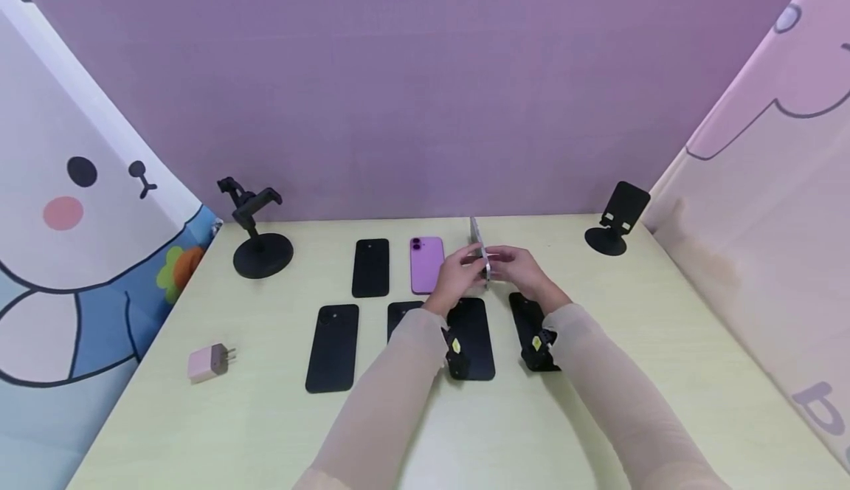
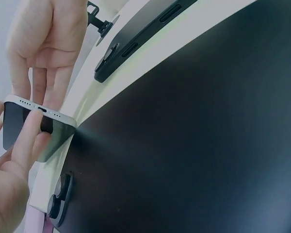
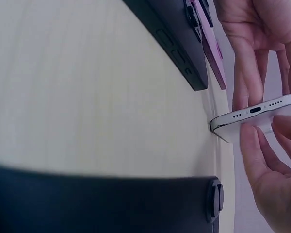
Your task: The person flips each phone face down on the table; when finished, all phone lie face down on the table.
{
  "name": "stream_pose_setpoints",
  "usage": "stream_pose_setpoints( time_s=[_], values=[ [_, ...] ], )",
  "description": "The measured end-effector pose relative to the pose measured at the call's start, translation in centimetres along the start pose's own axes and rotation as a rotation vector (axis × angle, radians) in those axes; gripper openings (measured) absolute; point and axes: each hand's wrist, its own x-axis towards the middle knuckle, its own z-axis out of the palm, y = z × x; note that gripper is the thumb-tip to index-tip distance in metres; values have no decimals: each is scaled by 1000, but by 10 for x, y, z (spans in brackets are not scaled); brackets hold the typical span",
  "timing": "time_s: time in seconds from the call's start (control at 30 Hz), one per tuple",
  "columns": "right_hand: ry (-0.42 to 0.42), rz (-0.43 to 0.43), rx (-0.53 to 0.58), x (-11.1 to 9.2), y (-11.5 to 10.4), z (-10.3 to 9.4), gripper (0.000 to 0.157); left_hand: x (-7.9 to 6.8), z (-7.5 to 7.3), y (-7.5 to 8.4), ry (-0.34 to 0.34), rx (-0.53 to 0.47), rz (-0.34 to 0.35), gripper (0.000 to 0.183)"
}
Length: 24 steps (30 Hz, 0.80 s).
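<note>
Between both hands stands a white smartphone [image 3: 254,111], turned edge-on in the head view with its charging-port end toward me. Its dark screen [image 2: 17,121] faces the left hand, and its pale back faces the right. My left hand [image 1: 458,280] holds it from the left, a finger lying across the screen near the port. From the other side my right hand [image 1: 524,272] grips it, fingertips against the back. Below the forearms lie black phones [image 1: 474,339], partly hidden by the wrists. Beside the left hand is a purple phone [image 1: 426,265], back up.
More black phones lie to the left, one at the back [image 1: 370,268] and one nearer [image 1: 332,348]. A black phone stand [image 1: 262,255] is at the back left, another stand [image 1: 606,240] at the back right. A pink charger plug [image 1: 207,363] lies at the left.
</note>
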Motion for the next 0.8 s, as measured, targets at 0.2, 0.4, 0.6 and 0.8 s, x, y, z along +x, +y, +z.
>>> stream_pose_setpoints(
  time_s=[0.2,0.4,0.6,0.8],
  values=[
    [-45,66,-49,0,2,-4,44,1,-1,0,6,0,22,43],
    [-89,122,-73,0,4,-8,46,-1,-1,-1,-5,-45,14,46],
    [-70,131,-198,3,6,-8,44,2,-4,-2,45,132,50,41],
    [-38,127,-350,5,8,-7,44,1,-9,-3,39,430,111,39]
  ],
)
